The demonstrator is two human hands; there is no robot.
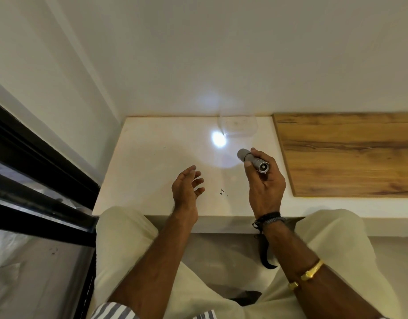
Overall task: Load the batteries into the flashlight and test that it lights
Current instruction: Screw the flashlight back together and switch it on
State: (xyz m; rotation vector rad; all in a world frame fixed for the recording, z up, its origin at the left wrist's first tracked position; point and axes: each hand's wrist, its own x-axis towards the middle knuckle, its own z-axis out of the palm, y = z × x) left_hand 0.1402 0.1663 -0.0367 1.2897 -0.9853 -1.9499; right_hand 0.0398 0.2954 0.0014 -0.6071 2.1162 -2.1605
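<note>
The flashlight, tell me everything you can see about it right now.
The flashlight is a short silver, metal-looking cylinder with a wider head and a round tail cap facing the camera. The right hand grips its body above the white tabletop. Its head points away and left, and it is lit, casting a bright spot on the table.

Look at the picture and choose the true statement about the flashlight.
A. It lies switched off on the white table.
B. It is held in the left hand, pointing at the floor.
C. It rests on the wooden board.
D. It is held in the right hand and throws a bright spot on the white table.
D: the right hand holds the flashlight, and a bright spot glows on the white table.
</note>
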